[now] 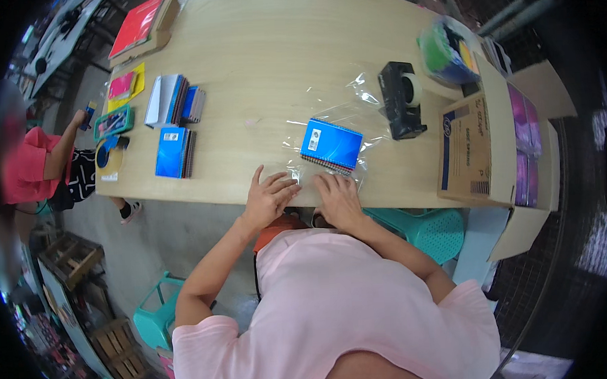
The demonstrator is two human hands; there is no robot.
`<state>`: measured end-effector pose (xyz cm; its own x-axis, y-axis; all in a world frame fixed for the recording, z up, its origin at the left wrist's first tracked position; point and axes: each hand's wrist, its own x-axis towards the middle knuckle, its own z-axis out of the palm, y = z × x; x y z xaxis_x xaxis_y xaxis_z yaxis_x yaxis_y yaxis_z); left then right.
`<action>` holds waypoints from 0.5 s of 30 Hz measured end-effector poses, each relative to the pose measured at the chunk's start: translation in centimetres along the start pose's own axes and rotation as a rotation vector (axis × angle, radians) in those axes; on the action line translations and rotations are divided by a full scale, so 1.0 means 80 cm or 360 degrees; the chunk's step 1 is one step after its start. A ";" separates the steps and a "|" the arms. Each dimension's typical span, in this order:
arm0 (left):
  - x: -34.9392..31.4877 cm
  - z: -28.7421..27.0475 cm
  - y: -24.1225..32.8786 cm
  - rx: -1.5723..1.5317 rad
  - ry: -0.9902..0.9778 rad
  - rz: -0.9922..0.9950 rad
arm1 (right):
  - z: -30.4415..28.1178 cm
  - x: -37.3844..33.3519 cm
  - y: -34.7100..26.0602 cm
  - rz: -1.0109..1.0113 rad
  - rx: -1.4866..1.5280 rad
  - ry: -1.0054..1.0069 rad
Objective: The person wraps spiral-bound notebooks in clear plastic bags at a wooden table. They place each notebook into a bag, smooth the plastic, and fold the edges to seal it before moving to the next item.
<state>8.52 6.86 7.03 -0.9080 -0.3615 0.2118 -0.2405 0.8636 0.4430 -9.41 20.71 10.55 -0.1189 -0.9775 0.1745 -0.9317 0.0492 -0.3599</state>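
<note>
Head view: we look down on a smooth, pale wood-toned table [243,53], its edges bowed by the lens.
Blue spiral notebook [331,143]: right of centre in the frame, it lies slightly tilted, a glossy rectangle with a small white label and coiled binding along its lower edge; more page edges or coils show beneath, so we take it for a small stack.
Clear plastic film [374,91]: thin, crinkled and shiny, it spreads around the notebook.
Left hand [271,195]: at the centre of the frame, palm down, fingers splayed at the film's lower left.
Right hand [338,196]: just below the notebook, fingers bent; we cannot tell whether they pinch the film.
Tape dispenser [401,104]: black, hard and angular, right of the notebook, with a round tape roll [412,90].
Notebook stacks [170,153]: left of the frame, blue covers, ridged coils.
Cardboard box [465,148]: brown, matte, flaps out at right, beside glossy purple packs [525,122].
Stool [435,236]: teal plastic, perforated seat, below the table's edge.
</note>
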 end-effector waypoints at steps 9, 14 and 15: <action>0.109 -0.038 -0.070 -0.0095 0.0015 -0.0051 | -0.046 0.006 0.143 0.0649 0.0516 0.0012; 0.097 -0.011 0.001 0.0253 0.0750 0.0000 | -0.048 0.030 0.216 0.0978 0.1203 -0.0373; 0.080 0.003 0.018 0.0156 0.0819 -0.0036 | -0.046 0.027 0.223 0.1015 0.1283 -0.0408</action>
<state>2.30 5.84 8.80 -0.6220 -0.4852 0.6145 -0.3117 0.8734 0.3741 -27.60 20.21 7.89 -0.3422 -0.8377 -0.4256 -0.2084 0.5094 -0.8349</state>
